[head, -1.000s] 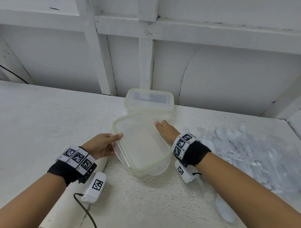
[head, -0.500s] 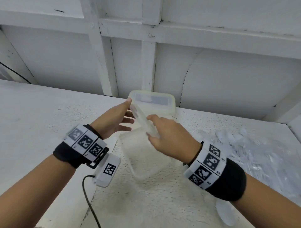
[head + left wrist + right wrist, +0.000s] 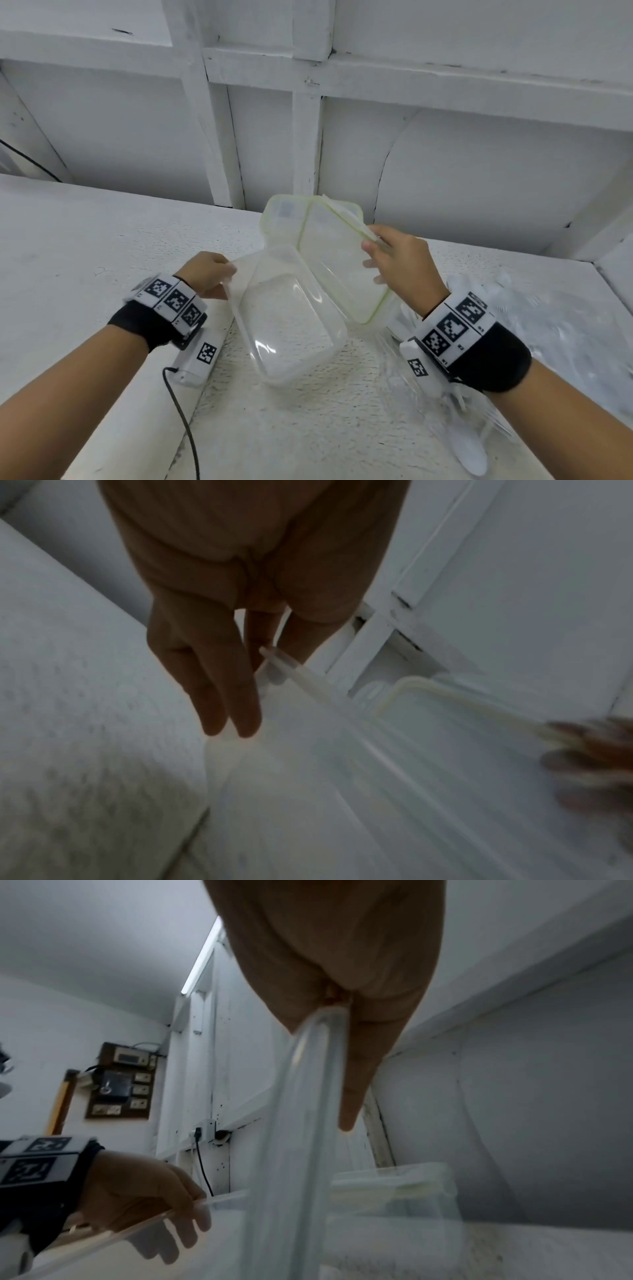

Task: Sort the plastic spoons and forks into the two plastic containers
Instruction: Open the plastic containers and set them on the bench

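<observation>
On the rough white table [image 3: 102, 240], my left hand [image 3: 209, 274] grips the open container [image 3: 287, 325] by its rim; my right hand [image 3: 404, 263] pinches its lid [image 3: 339, 267], lifted beside it.

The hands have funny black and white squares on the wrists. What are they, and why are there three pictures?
Those squares are printed marker bands, worn with small cameras. No robot here: a person is working with two bare hands.

The big picture comes from a camera on the person's head, looking down at a white table. The other two come from the wrist cameras, looking along the fingers, so the hands look huge and dark.

The left hand grips the rim of a clear box, which is open and tilted. The right hand pinches the box's lid, lifted off and held up on edge. Behind them stands a second box with its lid still on.

To the right lies a pile of clear plastic cutlery, waiting to be sorted. Nothing is in the open box yet.
</observation>
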The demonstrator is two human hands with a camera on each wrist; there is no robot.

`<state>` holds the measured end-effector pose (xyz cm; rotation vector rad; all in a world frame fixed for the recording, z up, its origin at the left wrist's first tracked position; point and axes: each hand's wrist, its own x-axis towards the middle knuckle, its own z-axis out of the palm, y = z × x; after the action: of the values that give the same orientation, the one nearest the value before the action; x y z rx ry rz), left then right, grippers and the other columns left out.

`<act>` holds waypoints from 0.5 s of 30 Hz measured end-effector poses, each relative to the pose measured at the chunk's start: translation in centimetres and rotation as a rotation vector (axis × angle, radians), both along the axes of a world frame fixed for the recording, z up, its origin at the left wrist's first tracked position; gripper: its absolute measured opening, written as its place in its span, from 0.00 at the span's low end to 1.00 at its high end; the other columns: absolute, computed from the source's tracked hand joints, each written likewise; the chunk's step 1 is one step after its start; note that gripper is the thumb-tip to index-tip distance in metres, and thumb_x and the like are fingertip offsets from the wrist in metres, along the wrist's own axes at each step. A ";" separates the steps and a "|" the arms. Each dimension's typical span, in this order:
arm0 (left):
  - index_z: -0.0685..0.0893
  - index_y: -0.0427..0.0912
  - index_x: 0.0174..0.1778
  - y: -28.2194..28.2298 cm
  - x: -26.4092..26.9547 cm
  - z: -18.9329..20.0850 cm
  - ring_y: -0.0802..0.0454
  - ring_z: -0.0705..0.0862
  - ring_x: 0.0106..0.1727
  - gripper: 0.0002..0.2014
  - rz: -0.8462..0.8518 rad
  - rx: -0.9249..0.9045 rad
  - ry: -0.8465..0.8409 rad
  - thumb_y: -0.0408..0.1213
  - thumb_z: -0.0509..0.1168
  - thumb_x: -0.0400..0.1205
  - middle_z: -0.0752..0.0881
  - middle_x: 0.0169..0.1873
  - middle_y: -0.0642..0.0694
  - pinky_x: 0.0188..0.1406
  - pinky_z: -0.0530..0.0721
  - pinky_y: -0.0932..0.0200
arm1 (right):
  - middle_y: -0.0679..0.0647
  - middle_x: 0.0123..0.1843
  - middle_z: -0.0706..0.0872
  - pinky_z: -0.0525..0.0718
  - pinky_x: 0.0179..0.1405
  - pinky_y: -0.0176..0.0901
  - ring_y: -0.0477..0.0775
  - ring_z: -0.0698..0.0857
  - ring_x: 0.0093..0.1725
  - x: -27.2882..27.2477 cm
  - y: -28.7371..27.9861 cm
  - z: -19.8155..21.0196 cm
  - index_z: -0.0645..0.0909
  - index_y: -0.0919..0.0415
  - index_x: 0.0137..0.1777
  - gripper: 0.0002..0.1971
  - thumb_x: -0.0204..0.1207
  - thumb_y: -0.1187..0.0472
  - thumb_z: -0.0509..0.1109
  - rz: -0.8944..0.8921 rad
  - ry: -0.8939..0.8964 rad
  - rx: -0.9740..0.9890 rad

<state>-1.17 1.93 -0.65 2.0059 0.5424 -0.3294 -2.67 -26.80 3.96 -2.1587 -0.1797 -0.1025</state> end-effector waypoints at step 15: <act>0.80 0.28 0.41 0.8 -0.7 1.7 0.47 0.82 0.36 0.05 0.054 -0.161 -0.042 0.25 0.61 0.82 0.80 0.36 0.38 0.25 0.87 0.65 | 0.64 0.56 0.87 0.80 0.61 0.68 0.69 0.85 0.58 0.1 4.4 -6.4 0.83 0.62 0.55 0.27 0.84 0.42 0.49 -0.108 0.739 0.635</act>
<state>-1.84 2.74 1.06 1.8363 0.5257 -0.2883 -2.54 -22.38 -2.44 -1.4513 0.3547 0.5085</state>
